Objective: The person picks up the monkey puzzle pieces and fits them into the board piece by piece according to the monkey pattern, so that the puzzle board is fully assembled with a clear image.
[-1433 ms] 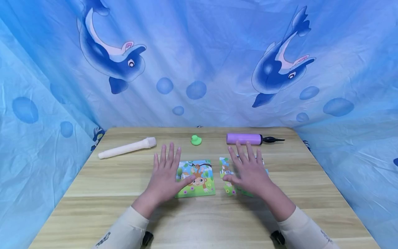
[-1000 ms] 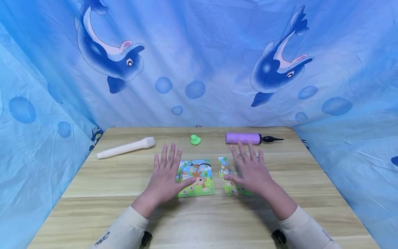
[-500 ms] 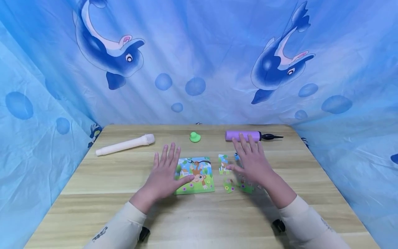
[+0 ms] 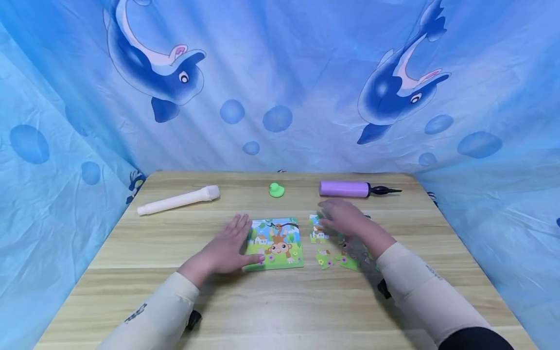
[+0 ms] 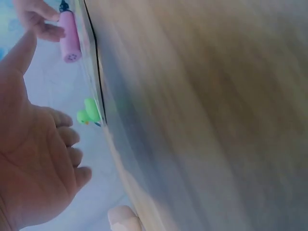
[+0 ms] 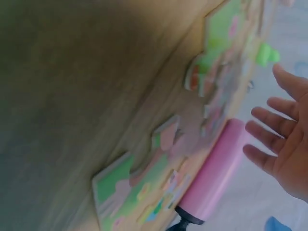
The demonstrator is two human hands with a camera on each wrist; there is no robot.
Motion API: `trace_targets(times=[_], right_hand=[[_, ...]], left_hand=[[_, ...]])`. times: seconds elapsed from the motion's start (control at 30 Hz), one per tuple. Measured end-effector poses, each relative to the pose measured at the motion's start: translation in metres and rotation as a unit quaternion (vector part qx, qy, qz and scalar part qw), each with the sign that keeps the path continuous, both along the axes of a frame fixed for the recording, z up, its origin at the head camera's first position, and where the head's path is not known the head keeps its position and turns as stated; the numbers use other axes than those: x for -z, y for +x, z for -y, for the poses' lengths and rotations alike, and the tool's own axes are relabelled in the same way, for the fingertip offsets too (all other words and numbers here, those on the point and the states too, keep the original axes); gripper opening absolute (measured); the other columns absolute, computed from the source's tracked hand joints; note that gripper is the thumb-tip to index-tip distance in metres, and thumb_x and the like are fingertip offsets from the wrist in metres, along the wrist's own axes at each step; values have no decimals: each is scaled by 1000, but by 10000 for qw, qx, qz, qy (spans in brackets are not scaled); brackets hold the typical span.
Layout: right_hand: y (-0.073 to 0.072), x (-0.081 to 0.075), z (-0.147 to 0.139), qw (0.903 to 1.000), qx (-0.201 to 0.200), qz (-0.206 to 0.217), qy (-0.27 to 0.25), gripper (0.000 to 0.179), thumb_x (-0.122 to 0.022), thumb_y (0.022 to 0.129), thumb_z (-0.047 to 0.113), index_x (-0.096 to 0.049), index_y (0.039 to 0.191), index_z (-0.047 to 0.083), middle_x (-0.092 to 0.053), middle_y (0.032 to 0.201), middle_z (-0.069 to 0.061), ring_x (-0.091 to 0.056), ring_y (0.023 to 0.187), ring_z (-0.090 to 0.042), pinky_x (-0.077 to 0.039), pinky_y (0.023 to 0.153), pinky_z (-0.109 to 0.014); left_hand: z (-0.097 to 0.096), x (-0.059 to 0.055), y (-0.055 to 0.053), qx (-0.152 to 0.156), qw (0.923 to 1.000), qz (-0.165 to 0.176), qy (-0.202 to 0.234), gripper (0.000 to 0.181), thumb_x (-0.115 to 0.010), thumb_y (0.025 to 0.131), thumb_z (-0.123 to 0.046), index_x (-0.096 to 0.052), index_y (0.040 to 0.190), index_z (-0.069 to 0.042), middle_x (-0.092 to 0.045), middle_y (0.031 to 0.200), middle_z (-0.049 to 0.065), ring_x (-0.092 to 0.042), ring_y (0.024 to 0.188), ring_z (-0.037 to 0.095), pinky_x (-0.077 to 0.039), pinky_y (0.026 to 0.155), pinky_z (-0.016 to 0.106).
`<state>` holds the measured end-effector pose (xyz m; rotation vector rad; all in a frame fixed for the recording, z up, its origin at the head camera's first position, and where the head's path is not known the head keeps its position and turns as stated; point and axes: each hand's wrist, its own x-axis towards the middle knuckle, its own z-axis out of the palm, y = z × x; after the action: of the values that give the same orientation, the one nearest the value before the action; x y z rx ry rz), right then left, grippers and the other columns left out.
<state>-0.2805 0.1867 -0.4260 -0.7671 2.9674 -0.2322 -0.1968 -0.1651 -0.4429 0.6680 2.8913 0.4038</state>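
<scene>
My left hand lies beside the left edge of a square monkey picture board, its thumb overlapping the lower left corner. The left wrist view shows this hand with fingers relaxed and nothing in them. Over several loose jigsaw puzzle pieces hovers my right hand, fingers bent a little and holding nothing; it hides some of them. One blue-and-white puzzle piece lies under its thumb side. In the right wrist view the right hand has its fingers spread apart above the pieces.
Along the back of the wooden table lie a white toy microphone-shaped stick, a small green rubber duck and a purple hand pump with a black nozzle. A blue dolphin-print curtain surrounds the table on three sides.
Both hands were spread flat above the board and the pieces. My left hand has shifted down and left, uncovering more of the board; my right hand has turned inward, its fingers bending over the pieces.
</scene>
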Motion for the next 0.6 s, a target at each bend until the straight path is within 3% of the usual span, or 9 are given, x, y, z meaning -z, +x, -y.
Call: trace_targets(times=[0.2,0.43,0.6], right_hand=[[-16,14,6,9985,-178,249,460,44,-69,92,39,-65,126,11,-64,118,-6,-60,111,-24,-50,97,-43],[-18,14,10,9964,-332,297,718,34,-70,91,34,-70,117,12,-61,102,-1,-59,95,-17,-53,89,-38],[-20,12,12,9962,-326,381,717,31,-70,91,36,-70,109,11,-57,94,1,-55,84,-14,-52,80,-34]], left_hand=[[5,1,0,193,9989,415,0,110,-57,82,-75,-18,156,-3,-9,165,14,-6,152,34,-16,122,51],[6,0,1,308,9974,602,-243,100,-65,86,-60,-23,155,-1,-16,164,15,-12,151,36,-18,121,51],[4,-1,0,320,9957,689,-527,98,-64,87,-59,-23,155,-1,-16,164,15,-12,151,36,-18,121,51]])
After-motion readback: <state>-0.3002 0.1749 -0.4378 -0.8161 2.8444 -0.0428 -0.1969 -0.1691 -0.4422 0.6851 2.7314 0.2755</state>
